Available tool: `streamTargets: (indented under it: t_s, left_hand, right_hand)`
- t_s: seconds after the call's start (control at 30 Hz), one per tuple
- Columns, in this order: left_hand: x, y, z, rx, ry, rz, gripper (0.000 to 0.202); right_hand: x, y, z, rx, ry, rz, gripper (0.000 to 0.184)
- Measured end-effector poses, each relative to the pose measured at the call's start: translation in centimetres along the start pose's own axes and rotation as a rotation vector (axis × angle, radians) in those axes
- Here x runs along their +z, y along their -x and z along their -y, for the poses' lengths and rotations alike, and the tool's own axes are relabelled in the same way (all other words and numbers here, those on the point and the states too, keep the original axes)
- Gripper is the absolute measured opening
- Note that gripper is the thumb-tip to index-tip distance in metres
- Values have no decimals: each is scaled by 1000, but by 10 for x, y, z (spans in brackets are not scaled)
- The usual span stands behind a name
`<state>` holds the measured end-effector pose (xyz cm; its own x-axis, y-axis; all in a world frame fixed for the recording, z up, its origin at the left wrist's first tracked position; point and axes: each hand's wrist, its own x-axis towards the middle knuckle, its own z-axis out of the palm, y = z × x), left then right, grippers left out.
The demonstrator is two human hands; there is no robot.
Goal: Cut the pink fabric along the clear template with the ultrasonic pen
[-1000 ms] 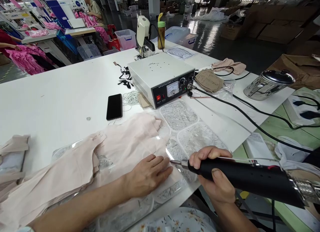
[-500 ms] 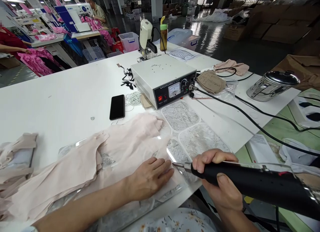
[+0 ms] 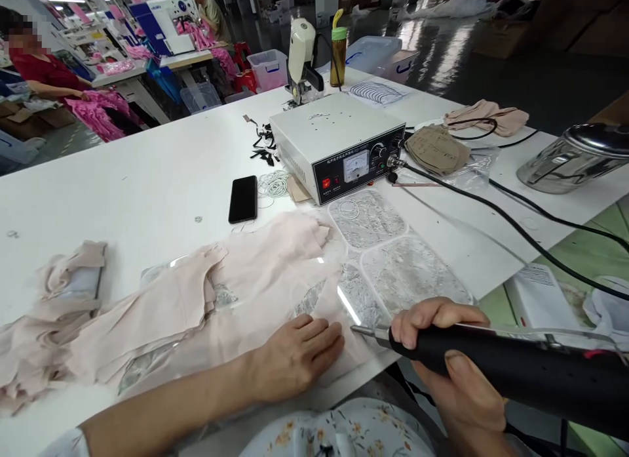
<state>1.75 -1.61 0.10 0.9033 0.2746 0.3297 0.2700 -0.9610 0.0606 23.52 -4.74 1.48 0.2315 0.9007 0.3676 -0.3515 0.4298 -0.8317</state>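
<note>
My left hand (image 3: pixel 301 357) lies on thin pale pink fabric (image 3: pixel 275 260), its fingers bent and resting on the cloth, not gripping it. My right hand (image 3: pixel 452 358) is wrapped around a black handheld ultrasonic tool (image 3: pixel 521 372) with a narrow metal tip. The tip points left, a short way from my left fingers, over the fabric's right part; whether it touches cannot be told. Beneath the fabric is a clear sheet over a grey marbled template (image 3: pixel 417 277) with pale rounded outlines. A stack of cut pink pieces (image 3: pixel 147 313) overlaps on the left.
A white control box (image 3: pixel 339 136) with a meter stands behind the fabric, its black cable (image 3: pixel 491 218) running right. A phone (image 3: pixel 242 199), bundled cloth (image 3: pixel 73 273), brown patterns (image 3: pixel 437 152), a bottle (image 3: pixel 338 57) and a steel pot (image 3: pixel 574 158) are around. Co-workers are at far left.
The view has turned left, so the table's things appear farther right. The tool's tip, close against my left fingers before, now sits a little apart from them. My left hand stays on the fabric.
</note>
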Motion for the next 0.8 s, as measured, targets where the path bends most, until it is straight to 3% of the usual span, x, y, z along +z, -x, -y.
streamTargets:
  t_s: [0.43,0.8]
  left_hand:
    - [3,-1,11,-2,-59,81,28]
    - [5,-3,9,-35,-67,41,25]
  right_hand:
    - [-1,0,4,22,12,1,11]
    - [2,-3,1,10,2,-17,12]
